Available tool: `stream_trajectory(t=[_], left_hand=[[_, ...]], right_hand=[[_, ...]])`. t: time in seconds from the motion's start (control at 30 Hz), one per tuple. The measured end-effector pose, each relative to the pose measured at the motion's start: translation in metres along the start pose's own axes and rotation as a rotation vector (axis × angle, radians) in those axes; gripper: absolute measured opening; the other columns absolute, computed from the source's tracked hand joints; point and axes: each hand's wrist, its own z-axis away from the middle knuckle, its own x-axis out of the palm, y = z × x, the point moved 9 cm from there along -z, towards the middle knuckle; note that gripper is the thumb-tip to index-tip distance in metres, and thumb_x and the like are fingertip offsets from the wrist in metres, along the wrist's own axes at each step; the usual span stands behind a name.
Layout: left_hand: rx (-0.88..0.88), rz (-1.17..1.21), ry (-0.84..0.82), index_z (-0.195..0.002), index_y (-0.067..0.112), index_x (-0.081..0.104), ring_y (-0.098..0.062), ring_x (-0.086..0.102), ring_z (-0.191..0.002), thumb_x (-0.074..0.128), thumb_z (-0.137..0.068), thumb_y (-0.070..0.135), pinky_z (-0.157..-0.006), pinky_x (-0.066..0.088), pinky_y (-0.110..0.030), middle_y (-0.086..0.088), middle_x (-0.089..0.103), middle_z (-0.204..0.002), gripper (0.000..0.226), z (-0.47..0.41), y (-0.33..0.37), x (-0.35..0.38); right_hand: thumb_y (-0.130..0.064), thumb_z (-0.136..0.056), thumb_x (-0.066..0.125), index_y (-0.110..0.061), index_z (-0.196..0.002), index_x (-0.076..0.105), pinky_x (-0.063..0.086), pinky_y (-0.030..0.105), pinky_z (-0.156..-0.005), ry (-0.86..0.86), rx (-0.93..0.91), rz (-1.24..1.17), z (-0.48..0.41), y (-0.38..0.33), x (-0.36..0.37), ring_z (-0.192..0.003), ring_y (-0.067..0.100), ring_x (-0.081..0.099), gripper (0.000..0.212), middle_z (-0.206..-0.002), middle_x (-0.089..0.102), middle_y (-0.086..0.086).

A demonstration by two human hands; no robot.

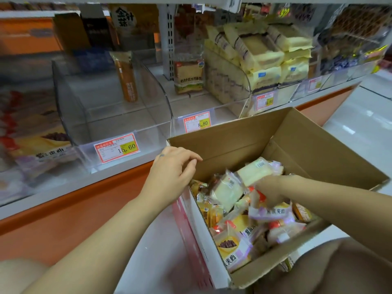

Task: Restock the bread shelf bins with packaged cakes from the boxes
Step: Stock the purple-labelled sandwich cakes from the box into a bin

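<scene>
While my left hand [172, 166] hovers loose and empty by the box [233, 145] edge, my right hand [269, 189] is down inside gripping a pale cake packet [254, 171]; bit blurry though

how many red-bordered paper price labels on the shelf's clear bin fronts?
4, left to right: the 15.60 label, the 8.80 label, a third label under the pale yellow cake packs, a blurred fourth label further right. More may be hidden beyond.

Head view, down, near box [224, 149].
</scene>
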Motion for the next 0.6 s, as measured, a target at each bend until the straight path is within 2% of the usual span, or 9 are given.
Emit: stream_trajectory(t=[0.03,0.07,0.17,0.23,0.3,0.4,0.47,0.53,0.6], left_hand=[[-0.001,0.000,-0.011,-0.105,0.031,0.066,-0.003,0.042,-0.104,0.047,-0.097,0.026,-0.096,0.040,-0.035,0.022,0.055,-0.095,0.021,0.000,0.000,-0.001],[0.002,-0.002,-0.026,-0.106,0.032,0.066,-0.003,0.043,-0.104,0.048,-0.097,0.026,-0.097,0.041,-0.035,0.023,0.055,-0.096,0.020,0.001,0.001,-0.003],[0.030,-0.005,-0.056,-0.108,0.031,0.065,-0.002,0.049,-0.101,0.053,-0.095,0.026,-0.098,0.042,-0.038,0.023,0.054,-0.099,0.019,0.005,0.006,-0.012],[0.053,0.021,-0.042,-0.109,0.029,0.066,-0.003,0.053,-0.100,0.057,-0.093,0.024,-0.097,0.043,-0.036,0.021,0.056,-0.101,0.019,0.008,0.009,-0.024],[0.103,0.065,0.006,-0.111,0.028,0.065,-0.001,0.054,-0.100,0.061,-0.091,0.022,-0.096,0.044,-0.031,0.019,0.057,-0.103,0.022,0.012,0.016,-0.042],[0.170,0.143,0.068,-0.118,0.037,0.054,0.008,0.052,-0.101,0.065,-0.087,0.027,-0.092,0.039,-0.011,0.017,0.057,-0.107,0.034,0.023,0.026,-0.079],[0.179,0.170,0.117,-0.120,0.039,0.048,0.010,0.051,-0.104,0.064,-0.084,0.032,-0.090,0.034,-0.002,0.016,0.057,-0.111,0.040,0.032,0.028,-0.109],[0.166,0.160,0.182,-0.119,0.038,0.051,0.007,0.052,-0.105,0.068,-0.084,0.030,-0.089,0.035,-0.003,0.015,0.059,-0.113,0.040,0.043,0.025,-0.140],[0.135,0.147,0.238,-0.113,0.045,0.053,0.007,0.054,-0.100,0.070,-0.085,0.021,-0.083,0.041,-0.007,0.022,0.060,-0.107,0.040,0.054,0.017,-0.170]], right_hand=[[-0.024,-0.088,0.061,-0.025,-0.124,0.060,0.050,0.019,-0.050,0.035,-0.014,-0.072,0.004,0.000,-0.006,-0.088,0.024,0.064,0.036,-0.107,0.063,0.003],[-0.026,-0.088,0.060,-0.026,-0.121,0.062,0.052,0.021,-0.051,0.104,-0.023,-0.150,0.012,-0.001,-0.020,-0.082,0.023,0.063,0.033,-0.102,0.064,0.001],[-0.038,-0.085,0.066,-0.019,-0.106,0.061,0.045,0.025,-0.065,0.359,-0.040,-0.223,0.043,0.002,-0.069,-0.082,0.019,0.059,0.029,-0.090,0.063,-0.003],[-0.042,-0.083,0.068,-0.026,-0.086,0.052,0.039,0.026,-0.063,0.514,-0.084,-0.240,0.076,-0.008,-0.106,-0.074,0.014,0.054,0.023,-0.075,0.054,-0.011],[-0.046,-0.081,0.069,-0.029,-0.076,0.046,0.038,0.027,-0.060,0.638,-0.117,-0.230,0.109,-0.021,-0.140,-0.067,0.012,0.051,0.029,-0.069,0.051,-0.012],[-0.053,-0.077,0.069,-0.026,-0.089,0.059,0.045,0.031,-0.064,0.806,-0.174,-0.192,0.153,-0.053,-0.187,-0.070,0.013,0.055,0.031,-0.072,0.057,-0.009],[-0.053,-0.077,0.068,-0.023,-0.088,0.058,0.041,0.032,-0.061,0.904,-0.233,-0.163,0.177,-0.084,-0.214,-0.070,0.013,0.051,0.033,-0.069,0.054,-0.011],[-0.051,-0.079,0.068,-0.026,-0.086,0.054,0.038,0.028,-0.058,0.989,-0.323,-0.158,0.199,-0.120,-0.239,-0.069,0.009,0.050,0.030,-0.069,0.052,-0.014],[-0.050,-0.081,0.066,-0.028,-0.094,0.057,0.041,0.021,-0.059,1.058,-0.417,-0.167,0.214,-0.155,-0.261,-0.074,0.004,0.055,0.027,-0.077,0.057,-0.016]])
